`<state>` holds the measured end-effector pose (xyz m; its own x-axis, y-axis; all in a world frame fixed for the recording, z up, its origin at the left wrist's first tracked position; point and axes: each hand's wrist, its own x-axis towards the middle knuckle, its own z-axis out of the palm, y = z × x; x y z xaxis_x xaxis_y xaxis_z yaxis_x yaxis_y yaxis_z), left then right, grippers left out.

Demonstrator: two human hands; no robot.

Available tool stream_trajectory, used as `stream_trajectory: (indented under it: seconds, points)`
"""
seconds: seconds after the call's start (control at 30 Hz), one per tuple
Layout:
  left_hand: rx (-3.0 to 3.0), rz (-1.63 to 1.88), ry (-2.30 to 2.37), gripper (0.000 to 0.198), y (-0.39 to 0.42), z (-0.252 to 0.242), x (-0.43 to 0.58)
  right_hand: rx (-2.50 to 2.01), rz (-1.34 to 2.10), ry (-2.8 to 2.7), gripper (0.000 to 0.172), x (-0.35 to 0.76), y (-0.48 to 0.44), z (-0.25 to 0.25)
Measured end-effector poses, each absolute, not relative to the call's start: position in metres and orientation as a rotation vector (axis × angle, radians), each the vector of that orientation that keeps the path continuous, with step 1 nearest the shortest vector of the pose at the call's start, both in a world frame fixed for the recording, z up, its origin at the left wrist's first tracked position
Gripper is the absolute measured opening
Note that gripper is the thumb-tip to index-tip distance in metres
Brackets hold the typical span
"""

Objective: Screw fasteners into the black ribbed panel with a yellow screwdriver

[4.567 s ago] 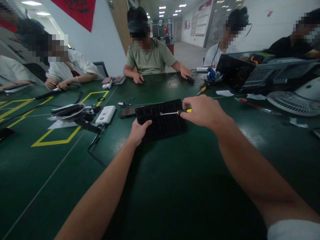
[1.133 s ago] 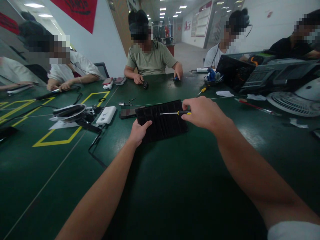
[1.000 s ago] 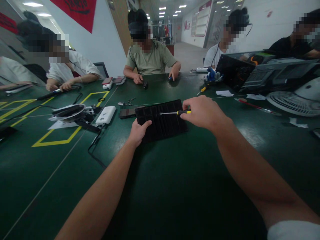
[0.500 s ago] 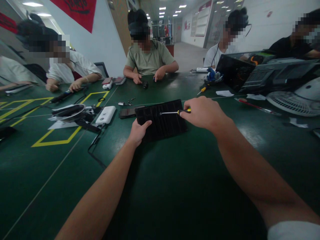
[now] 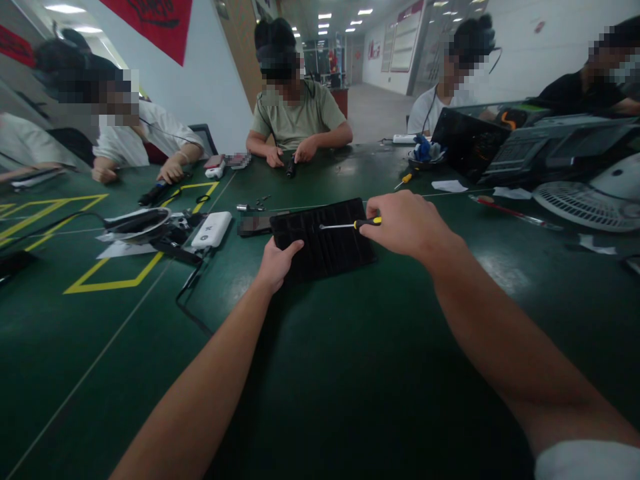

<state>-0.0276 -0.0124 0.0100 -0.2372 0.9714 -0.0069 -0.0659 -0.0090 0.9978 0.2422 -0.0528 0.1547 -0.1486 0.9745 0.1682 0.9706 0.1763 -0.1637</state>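
Screwdriver (image 5: 359, 224) pinched in the right hand's (image 5: 407, 220) fingers, shaft running across the black panel (image 5: 340, 253), tip over its middle, contact hard to tell! Left hand (image 5: 276, 263) grips the panel's left edge, thumb on top, over the green table (image 5: 330, 373), right of a white box (image 5: 212, 230).

We've got a black panel (image 5: 343, 252), rectangular, ribbed, skewed slightly, right end farther off. We see a screwdriver (image 5: 358, 225), yellow-and-black handle, metal shaft, sideways across the panel's right half, tip near its middle.
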Motion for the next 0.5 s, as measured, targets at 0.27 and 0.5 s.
stream_trajectory:
  seconds: [0.27, 0.5]
  points:
    - [1.059, 1.422, 1.321, 0.044, -0.0106, 0.0076, -0.0284, -1.925, 0.026, -2.240, 0.040, 0.2408, -0.0531, 0.1572]
    - [1.057, 1.423, 1.321, 0.044, -0.0108, 0.0077, -0.0289, -1.940, 0.075, -2.257, 0.039, 0.2422, -0.0503, 0.1559]
